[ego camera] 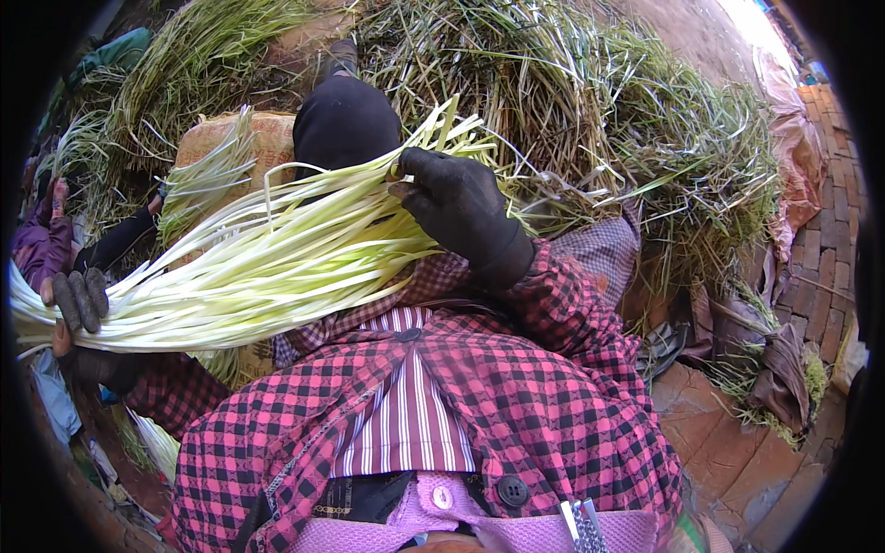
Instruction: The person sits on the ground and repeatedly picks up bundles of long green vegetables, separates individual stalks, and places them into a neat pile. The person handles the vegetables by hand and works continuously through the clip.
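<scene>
A long bunch of pale yellow-white blanched chives (pixel 290 269) stretches across my lap from the left edge. Around its white stalk end is my left hand (pixel 81 311), in a dark glove with bare fingertips showing. My right hand (pixel 460 207), in a black glove, is over the leafy end. Its thumb and forefinger pinch together at some of the leaves on the bunch's upper side. Leaf tips poke out beyond that hand. The farthest left part of the stalks runs out of view.
A heap of dry and green leaves (pixel 553 104) spreads in front of my knees. Left of my dark knee (pixel 346 124), a smaller chive bunch (pixel 207 173) lies on a printed woven sack (pixel 276 138). Another person's purple sleeve (pixel 52 245) is at far left. Brick paving (pixel 823 269) runs along the right.
</scene>
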`<state>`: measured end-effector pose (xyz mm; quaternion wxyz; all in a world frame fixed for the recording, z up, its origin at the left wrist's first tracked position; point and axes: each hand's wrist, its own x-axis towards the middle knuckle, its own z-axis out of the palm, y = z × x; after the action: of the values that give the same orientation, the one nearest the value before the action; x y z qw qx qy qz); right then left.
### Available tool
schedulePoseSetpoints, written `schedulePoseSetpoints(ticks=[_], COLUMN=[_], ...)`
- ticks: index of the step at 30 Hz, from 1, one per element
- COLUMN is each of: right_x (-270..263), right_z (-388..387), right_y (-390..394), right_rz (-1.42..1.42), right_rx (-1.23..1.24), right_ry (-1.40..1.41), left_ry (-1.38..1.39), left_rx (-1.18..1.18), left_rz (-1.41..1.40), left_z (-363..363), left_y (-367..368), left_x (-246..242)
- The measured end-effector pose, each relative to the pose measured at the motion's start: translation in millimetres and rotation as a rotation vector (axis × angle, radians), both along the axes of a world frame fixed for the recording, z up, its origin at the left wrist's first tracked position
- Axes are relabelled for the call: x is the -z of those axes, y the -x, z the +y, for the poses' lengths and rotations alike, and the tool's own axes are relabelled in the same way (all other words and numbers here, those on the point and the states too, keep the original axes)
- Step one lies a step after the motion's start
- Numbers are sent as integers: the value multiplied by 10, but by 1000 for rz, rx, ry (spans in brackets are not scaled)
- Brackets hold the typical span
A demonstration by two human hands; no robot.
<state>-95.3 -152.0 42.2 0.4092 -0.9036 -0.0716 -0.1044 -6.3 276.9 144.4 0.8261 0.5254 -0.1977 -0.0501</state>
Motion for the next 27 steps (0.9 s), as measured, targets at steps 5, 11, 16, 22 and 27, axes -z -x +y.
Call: schedulePoseSetpoints(ticks=[5,11,16,22,27], right_x=[2,-27,-3,267,733], right_z=[94,156,127,-11,-322], right_y=[-39,-37,35,-27,-211], right_rz=[-17,-65,-116,86,316], right_rx=[15,-44,22,189,386], right_ry=[23,103,63,163,285], left_ry=[-9,44,62,51,-13], left_rx=[42,-4,-16,179,409], left_rz=[-20,8,-27,-24,-153], left_z=[-40,-57,-255,-555,-665], left_y=[-28,-7,51,18,-67], left_x=[22,45,29,184,194])
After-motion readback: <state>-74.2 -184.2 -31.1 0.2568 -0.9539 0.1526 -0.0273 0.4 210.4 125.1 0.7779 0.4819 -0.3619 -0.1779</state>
